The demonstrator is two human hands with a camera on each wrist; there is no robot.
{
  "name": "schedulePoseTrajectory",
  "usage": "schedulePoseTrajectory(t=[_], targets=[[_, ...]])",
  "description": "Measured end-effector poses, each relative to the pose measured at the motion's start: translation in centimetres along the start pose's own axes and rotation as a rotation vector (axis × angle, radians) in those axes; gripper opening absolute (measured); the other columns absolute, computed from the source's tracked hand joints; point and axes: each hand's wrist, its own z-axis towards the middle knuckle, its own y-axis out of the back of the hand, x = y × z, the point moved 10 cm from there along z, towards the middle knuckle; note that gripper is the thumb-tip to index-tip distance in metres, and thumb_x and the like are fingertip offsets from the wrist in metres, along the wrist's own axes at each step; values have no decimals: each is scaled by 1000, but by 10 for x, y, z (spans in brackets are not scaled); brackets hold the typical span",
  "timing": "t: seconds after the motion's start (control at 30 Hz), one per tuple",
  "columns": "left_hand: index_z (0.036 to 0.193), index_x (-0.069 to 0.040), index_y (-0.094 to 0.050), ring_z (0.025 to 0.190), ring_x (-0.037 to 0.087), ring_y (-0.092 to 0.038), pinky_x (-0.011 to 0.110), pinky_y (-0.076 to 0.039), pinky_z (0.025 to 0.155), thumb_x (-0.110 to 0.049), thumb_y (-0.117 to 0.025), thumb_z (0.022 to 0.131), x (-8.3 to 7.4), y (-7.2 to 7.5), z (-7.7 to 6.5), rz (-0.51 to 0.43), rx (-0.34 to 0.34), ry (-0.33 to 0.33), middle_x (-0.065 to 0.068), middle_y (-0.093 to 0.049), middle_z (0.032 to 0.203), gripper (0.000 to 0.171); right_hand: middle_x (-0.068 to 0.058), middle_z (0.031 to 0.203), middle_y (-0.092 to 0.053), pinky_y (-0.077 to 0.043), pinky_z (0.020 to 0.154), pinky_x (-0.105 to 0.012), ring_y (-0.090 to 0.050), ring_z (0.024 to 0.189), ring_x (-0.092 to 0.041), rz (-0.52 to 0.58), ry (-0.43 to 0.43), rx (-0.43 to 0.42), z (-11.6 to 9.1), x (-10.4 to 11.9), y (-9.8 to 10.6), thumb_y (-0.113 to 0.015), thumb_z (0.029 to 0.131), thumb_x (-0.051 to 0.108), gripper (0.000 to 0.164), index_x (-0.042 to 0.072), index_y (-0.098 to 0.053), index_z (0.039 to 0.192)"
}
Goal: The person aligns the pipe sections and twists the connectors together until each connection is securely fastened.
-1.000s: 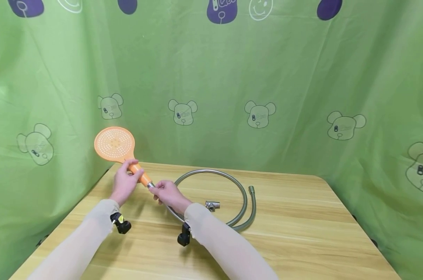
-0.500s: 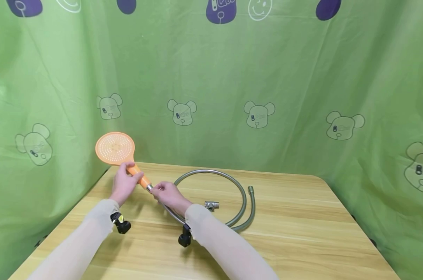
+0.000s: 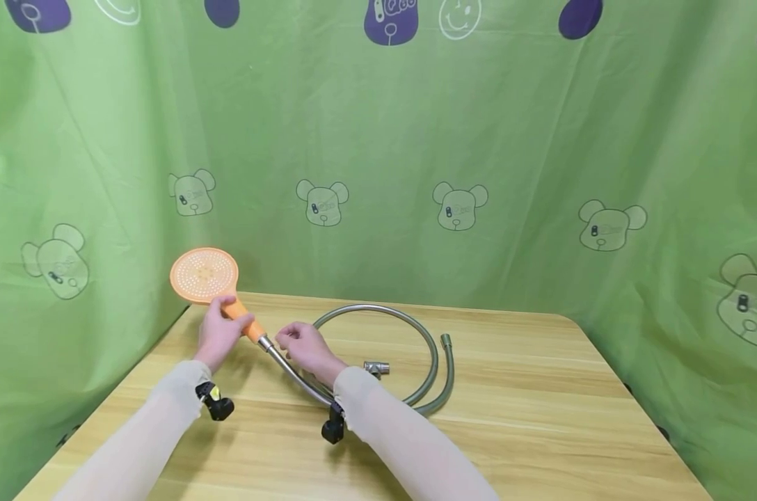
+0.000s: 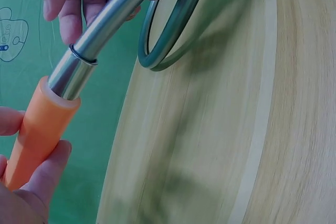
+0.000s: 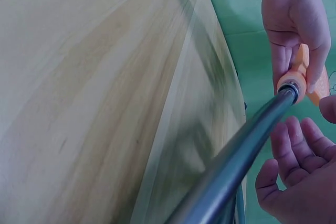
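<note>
An orange shower head (image 3: 204, 276) with a round, perforated face is held up over the far left of the table, tilted. My left hand (image 3: 218, 339) grips its handle (image 4: 39, 132) between thumb and fingers. A silver connector (image 4: 72, 74) on one end of the grey metal shower hose (image 3: 297, 376) meets the handle's lower end. Beside that joint is my right hand (image 3: 309, 351), its fingers loosely bent. In the right wrist view these fingers (image 5: 287, 148) lie apart from the hose, with nothing held.
The hose loops across the wooden table (image 3: 529, 390), its free end (image 3: 447, 340) lying to the right. Inside the loop rests a small metal T-shaped fitting (image 3: 376, 367), partly hidden by my right arm. A green patterned curtain (image 3: 378, 125) encloses the back and sides.
The shower head has come down slightly. My right fingers, which pinched the connector at the handle's end, have let go and moved a little to the right, leaving the connector exposed.
</note>
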Motion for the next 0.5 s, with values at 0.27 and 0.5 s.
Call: schedulePoseTrajectory(t=[0.27,0.5], targets=[[145,-7,-41,95,22,-63,19,-59,76,-12,-72,90,5,-3,2,-62,0,14,22,-50,134,63,-3,96,-68,-55,74,-26,-66,93,-29,17,36,-6,0,0,7,-64,96,18,19,7,-69,110],[145,-8,-41,95,22,-64,21,-59,77,-14,-73,90,7,-3,2,-35,-13,16,23,-51,135,64,-1,98,-67,-54,80,-28,-65,99,-31,-34,82,24,-6,-1,12,-62,97,16,17,7,-68,110]])
